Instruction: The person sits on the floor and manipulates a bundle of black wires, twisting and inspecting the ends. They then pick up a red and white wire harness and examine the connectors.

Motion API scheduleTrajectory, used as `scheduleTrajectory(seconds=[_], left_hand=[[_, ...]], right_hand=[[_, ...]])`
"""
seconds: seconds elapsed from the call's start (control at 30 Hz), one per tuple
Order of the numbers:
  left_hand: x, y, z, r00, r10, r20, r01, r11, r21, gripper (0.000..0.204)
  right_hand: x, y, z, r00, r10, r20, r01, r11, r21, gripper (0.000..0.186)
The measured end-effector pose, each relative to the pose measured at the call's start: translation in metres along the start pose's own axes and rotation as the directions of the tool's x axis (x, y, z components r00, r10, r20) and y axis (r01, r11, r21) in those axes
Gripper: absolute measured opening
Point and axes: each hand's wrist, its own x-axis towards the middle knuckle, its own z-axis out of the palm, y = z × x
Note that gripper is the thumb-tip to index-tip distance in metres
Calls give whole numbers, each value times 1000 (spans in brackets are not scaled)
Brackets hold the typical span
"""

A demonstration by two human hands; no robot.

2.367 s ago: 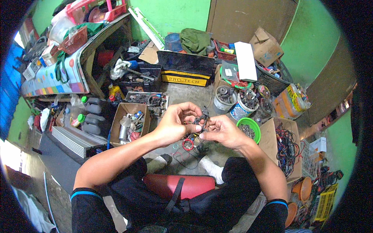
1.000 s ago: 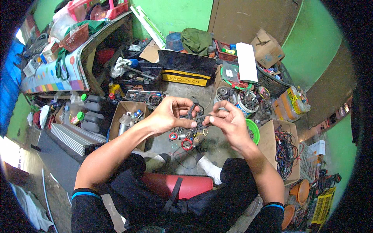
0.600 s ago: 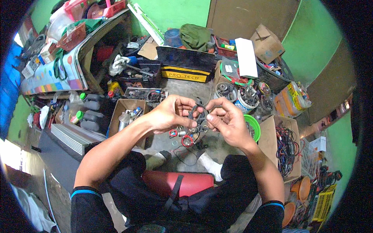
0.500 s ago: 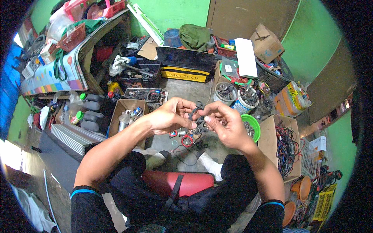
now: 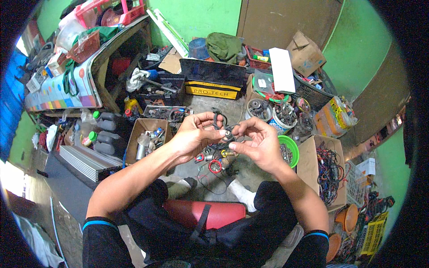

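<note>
My left hand (image 5: 194, 136) pinches a looped black cable (image 5: 217, 117) between thumb and fingers, in front of me above the floor. A small dark round end piece (image 5: 228, 133) shows at the left thumb's tip. My right hand (image 5: 258, 142) is just to the right of it, thumb and forefinger apart at the cable's edge. Whether its fingertips touch the cable is hard to see. Under my hands, on the floor, lie a red ring of wire (image 5: 215, 166) and several small parts, partly hidden.
A cardboard box of metal parts (image 5: 128, 154) stands left, a green bowl (image 5: 295, 149) and a carton of tangled wires (image 5: 308, 167) right. Ahead is a black and yellow toolbox (image 5: 212, 89). Between my feet and body is a red seat (image 5: 187, 210).
My right thumb and fingers have parted at the cable. The cable has turned in my left hand, so a round end now shows. My head view has shifted slightly.
</note>
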Motion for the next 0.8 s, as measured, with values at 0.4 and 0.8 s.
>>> scheduleTrajectory(seconds=[0.4, 0.8], left_hand=[[-8, 7, 15, 989, -40, -144, 44, 999, 27, 35], [-4, 3, 0, 995, 64, -81, -47, 979, 196, 34]], right_hand=[[-6, -1, 2, 952, -295, 83, 256, 615, -746, 17], [-5, -6, 2, 986, -168, 22, 157, 853, -498, 12]])
